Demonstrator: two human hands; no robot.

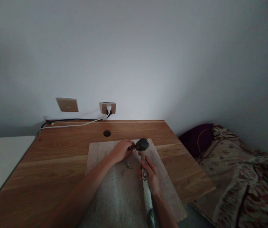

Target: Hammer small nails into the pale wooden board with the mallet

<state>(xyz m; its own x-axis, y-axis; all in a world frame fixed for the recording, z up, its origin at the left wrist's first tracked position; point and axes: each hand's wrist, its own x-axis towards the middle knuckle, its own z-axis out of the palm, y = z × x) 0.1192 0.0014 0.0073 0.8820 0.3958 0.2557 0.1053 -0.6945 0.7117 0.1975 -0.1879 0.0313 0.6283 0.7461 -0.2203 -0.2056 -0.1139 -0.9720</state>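
A pale wooden board [105, 186] lies on a brown wooden desk [53, 158]. My right hand [151, 175] is wrapped round the handle of a hammer [145, 183], whose dark head [142, 144] hovers near the board's far edge. My left hand [121, 150] rests on the board just left of the hammer head, its fingers pinched together on something small and dark that I cannot make out. A few small nails [128, 165] lie loose on the board between my hands.
A round cable hole [107, 133] sits in the desk behind the board. White and black cables [77, 123] run along the back edge to a wall socket [108, 108]. A white surface [1, 158] adjoins on the left. A patterned bed cover [243, 177] lies to the right.
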